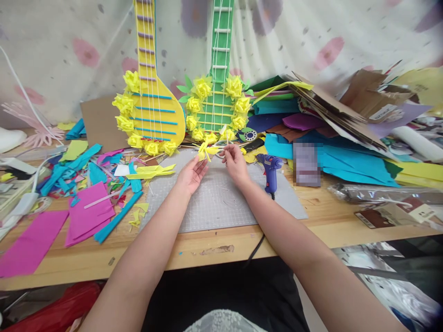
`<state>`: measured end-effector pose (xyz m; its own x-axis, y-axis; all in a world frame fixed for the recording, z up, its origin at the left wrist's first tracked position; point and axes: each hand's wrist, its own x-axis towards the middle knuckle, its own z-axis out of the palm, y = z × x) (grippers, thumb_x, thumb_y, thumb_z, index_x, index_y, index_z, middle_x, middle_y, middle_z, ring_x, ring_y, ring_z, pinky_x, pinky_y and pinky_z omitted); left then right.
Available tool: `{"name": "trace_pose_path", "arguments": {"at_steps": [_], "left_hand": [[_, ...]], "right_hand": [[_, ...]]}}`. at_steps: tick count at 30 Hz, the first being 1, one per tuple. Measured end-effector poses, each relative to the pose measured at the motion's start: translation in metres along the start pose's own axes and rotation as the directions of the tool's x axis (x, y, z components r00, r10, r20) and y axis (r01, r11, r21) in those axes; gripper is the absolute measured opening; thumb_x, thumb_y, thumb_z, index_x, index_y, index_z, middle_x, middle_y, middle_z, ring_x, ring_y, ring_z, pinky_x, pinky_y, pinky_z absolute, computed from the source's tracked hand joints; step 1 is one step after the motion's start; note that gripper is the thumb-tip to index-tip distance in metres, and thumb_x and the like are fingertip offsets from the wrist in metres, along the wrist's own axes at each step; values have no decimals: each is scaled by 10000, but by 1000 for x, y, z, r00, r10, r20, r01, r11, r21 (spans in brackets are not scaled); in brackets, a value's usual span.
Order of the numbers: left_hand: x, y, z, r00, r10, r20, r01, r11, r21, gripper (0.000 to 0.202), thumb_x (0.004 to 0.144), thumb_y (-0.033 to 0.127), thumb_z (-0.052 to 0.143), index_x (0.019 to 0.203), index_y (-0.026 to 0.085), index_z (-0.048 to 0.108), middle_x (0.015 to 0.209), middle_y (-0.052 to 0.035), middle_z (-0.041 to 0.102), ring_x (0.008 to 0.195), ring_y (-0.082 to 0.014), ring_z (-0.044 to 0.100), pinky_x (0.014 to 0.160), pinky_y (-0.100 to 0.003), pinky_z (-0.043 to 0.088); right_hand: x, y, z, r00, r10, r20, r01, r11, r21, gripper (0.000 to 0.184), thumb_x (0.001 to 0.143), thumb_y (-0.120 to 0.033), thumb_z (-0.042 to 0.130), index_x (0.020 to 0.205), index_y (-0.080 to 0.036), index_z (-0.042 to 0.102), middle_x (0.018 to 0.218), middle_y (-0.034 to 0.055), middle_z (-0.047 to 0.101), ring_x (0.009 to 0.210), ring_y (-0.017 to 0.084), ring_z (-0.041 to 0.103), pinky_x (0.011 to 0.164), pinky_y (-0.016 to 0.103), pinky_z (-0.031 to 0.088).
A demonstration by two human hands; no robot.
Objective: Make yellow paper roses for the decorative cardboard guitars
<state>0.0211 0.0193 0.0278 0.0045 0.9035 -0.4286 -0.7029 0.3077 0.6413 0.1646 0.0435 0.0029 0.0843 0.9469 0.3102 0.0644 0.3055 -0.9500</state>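
Over the grey cutting mat (207, 214), my left hand (192, 175) pinches a yellow paper flower (206, 151) with pointed petals. Close beside it, the fingers of my right hand (236, 162) are pressed together around a small, pale, thin piece that I cannot make out. Behind my hands, a green guitar-shaped craft (219, 107) and a yellow one (159, 110) lean upright, trimmed with yellow paper flowers and strung with white cords. A blue glue gun (271, 173) stands to the right of my right hand. Folded yellow paper strips (152, 172) lie left of my left hand.
Blue and pink paper scraps (92, 173) crowd the table's left side, with magenta sheets (89, 214) nearer me. On the right are blue sheets (356, 161), stacked cardboard (339, 110) and a small box (391, 212). A black cable (255, 251) hangs over the wooden table edge.
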Motion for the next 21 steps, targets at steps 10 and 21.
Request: {"name": "trace_pose_path", "arguments": {"at_steps": [10, 21], "left_hand": [[8, -5, -5, 988, 97, 120, -99, 995, 10, 154, 806, 96, 456, 793, 134, 604, 753, -25, 674, 721, -83, 634, 782, -226, 481], [6, -2, -5, 994, 77, 76, -79, 997, 24, 133, 769, 98, 483, 802, 127, 609, 781, -48, 677, 795, -115, 640, 814, -274, 490]], "right_hand": [[-18, -12, 16, 957, -127, 261, 210, 923, -321, 79, 788, -313, 502, 790, -241, 534, 773, 10, 620, 685, 164, 548, 671, 300, 392], [-17, -9, 9, 966, -96, 240, 158, 954, -255, 144, 817, -373, 463, 812, -236, 506, 630, -17, 549, 571, 129, 477, 612, 274, 354]]}}
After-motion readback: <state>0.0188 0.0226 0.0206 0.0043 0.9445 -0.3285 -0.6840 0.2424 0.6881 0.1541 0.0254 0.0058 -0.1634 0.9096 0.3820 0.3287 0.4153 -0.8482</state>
